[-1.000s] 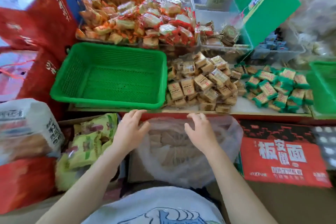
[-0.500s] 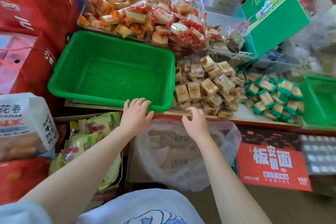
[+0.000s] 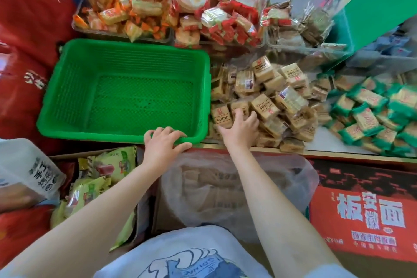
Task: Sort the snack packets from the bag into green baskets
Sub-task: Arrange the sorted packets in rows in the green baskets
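Observation:
An empty green basket (image 3: 74,97) sits on the shelf at centre left. My left hand (image 3: 163,142) rests flat on its near rim, fingers apart, holding nothing. Right of the basket lies a heap of brown snack packets (image 3: 268,97). My right hand (image 3: 240,127) lies on the near-left side of that heap with fingers spread over the packets; no packet is lifted. Below the shelf edge a translucent plastic bag (image 3: 225,189) of brown packets stands open between my forearms.
Orange and red packets (image 3: 171,0) fill trays behind the basket. Green packets (image 3: 370,117) lie at the right. A green carton (image 3: 379,0) leans at the back right, a red noodle box (image 3: 365,210) sits lower right, yellow-green packets (image 3: 94,178) lower left.
Both hands have left the bag's mouth and gone forward. The left one landed on the basket's near rim, the right one on the brown heap. The camera has come closer to the shelf.

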Demonstrator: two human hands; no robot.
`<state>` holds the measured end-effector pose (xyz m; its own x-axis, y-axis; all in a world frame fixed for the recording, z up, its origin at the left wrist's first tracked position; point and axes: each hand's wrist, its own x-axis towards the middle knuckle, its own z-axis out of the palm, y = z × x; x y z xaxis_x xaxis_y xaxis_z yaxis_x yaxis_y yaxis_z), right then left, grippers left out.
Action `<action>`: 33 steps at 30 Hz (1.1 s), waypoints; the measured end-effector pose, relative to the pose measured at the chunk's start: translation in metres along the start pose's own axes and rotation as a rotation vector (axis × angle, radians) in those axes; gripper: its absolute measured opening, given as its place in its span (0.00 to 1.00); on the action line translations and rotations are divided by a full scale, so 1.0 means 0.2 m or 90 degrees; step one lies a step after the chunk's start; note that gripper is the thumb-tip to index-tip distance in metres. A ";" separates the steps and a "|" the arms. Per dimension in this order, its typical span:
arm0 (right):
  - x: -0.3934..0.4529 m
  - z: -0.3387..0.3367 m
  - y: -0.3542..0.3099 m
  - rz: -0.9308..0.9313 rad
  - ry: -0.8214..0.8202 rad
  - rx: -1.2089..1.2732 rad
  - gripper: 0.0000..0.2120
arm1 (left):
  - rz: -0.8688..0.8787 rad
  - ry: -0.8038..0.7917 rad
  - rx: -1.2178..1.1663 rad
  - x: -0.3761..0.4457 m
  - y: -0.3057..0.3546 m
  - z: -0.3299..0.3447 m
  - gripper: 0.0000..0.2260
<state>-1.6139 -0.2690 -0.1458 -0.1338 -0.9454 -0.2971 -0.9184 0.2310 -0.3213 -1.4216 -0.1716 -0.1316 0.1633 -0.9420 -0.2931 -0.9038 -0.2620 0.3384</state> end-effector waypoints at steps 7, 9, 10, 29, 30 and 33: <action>0.06 0.02 -0.01 0.001 0.024 0.066 0.46 | -0.012 0.006 -0.030 0.03 0.01 0.02 0.24; 0.06 0.01 0.00 0.002 0.033 0.063 0.52 | -0.003 0.009 -0.034 0.03 0.00 0.03 0.31; 0.06 0.01 0.00 0.008 0.033 0.057 0.54 | 0.005 0.011 -0.032 0.02 0.00 0.03 0.33; 0.09 -0.11 0.00 0.054 -0.050 0.251 0.46 | -0.001 0.007 -0.037 0.02 0.01 0.01 0.20; 0.09 -0.12 0.01 0.056 -0.043 0.271 0.42 | -0.002 0.004 -0.038 0.02 0.01 0.01 0.20; 0.03 -0.19 0.02 0.040 0.014 0.315 0.30 | -0.008 -0.018 -0.037 0.02 0.02 -0.01 0.21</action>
<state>-1.6329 -0.2831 -0.1140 -0.1960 -0.9296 -0.3121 -0.6219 0.3639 -0.6934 -1.4238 -0.1772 -0.1304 0.1624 -0.9326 -0.3223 -0.8773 -0.2860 0.3854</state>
